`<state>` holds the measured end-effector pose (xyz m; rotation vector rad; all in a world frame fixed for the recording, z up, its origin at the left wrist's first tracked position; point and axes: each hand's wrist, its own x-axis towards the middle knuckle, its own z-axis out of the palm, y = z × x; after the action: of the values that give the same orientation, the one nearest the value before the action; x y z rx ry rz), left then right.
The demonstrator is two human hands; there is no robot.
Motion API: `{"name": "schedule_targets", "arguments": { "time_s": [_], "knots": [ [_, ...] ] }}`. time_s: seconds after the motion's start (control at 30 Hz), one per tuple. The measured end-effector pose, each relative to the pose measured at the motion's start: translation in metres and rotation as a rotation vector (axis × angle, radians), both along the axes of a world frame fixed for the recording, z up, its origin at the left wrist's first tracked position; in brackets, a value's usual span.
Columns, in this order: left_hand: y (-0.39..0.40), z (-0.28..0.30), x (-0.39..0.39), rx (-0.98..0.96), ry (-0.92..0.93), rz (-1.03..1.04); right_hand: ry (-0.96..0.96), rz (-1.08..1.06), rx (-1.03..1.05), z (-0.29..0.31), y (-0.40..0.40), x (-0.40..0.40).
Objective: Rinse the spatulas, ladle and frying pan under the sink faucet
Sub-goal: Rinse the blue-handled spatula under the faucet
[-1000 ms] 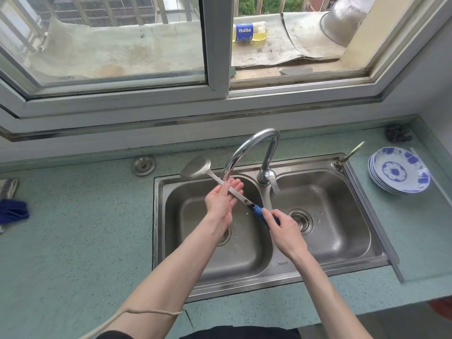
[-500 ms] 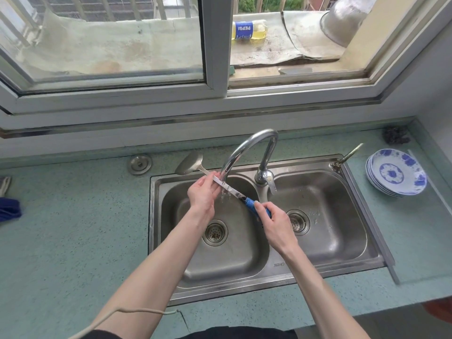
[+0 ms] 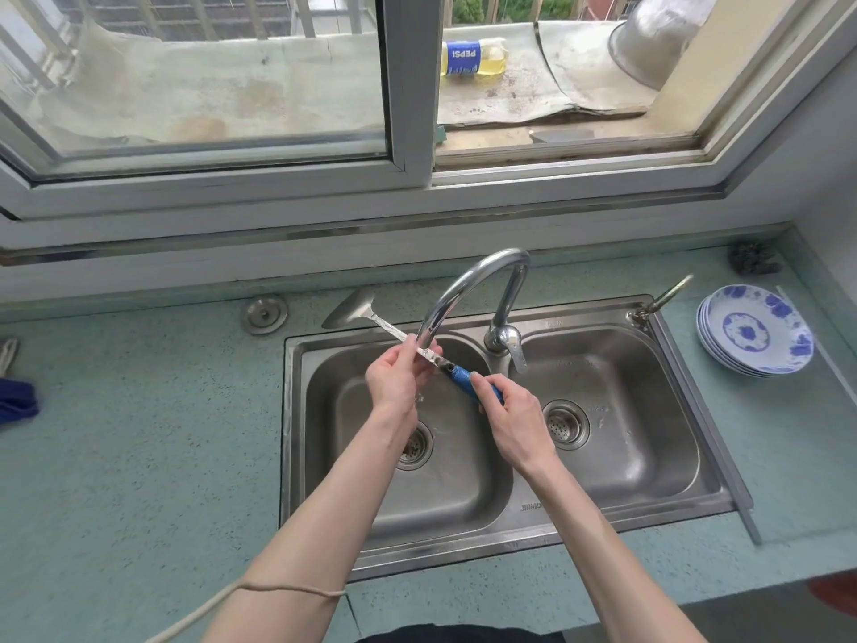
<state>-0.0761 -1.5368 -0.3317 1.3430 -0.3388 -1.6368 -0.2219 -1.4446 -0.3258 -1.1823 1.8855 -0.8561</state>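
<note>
A metal spatula (image 3: 352, 309) with a blue handle lies slanted under the curved faucet (image 3: 468, 290), over the left basin of the steel double sink (image 3: 547, 515). Its blade points up and left, past the sink's back rim. My left hand (image 3: 399, 380) pinches the metal shaft just below the spout. My right hand (image 3: 508, 417) grips the blue handle end. A thin splash of water shows under my left hand. No ladle or frying pan is in view.
Stacked blue-and-white plates (image 3: 756, 334) sit on the green counter to the right of the sink. A dark scrubber (image 3: 751, 259) lies in the back right corner. A blue cloth (image 3: 16, 401) is at the far left. A round metal cap (image 3: 265, 314) sits left of the sink.
My left hand slid up the shaft toward the blade and now pinches it under the spout. The spatula shifted slightly left with both hands.
</note>
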Motion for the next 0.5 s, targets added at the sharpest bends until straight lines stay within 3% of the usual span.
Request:
{"name": "schedule_targets", "arguments": {
  "time_s": [0.13, 0.33, 0.5],
  "knots": [
    [-0.022, -0.002, 0.018, 0.078, 0.022, 0.178, -0.015, 0.014, 0.015, -0.004, 0.011, -0.008],
    [0.014, -0.005, -0.009, -0.024, -0.016, -0.034, -0.041, 0.001, 0.021, -0.004, -0.005, 0.006],
    [0.015, -0.009, -0.003, -0.023, -0.041, -0.045, -0.02, 0.023, 0.014, -0.004, -0.007, 0.008]
  ]
}}
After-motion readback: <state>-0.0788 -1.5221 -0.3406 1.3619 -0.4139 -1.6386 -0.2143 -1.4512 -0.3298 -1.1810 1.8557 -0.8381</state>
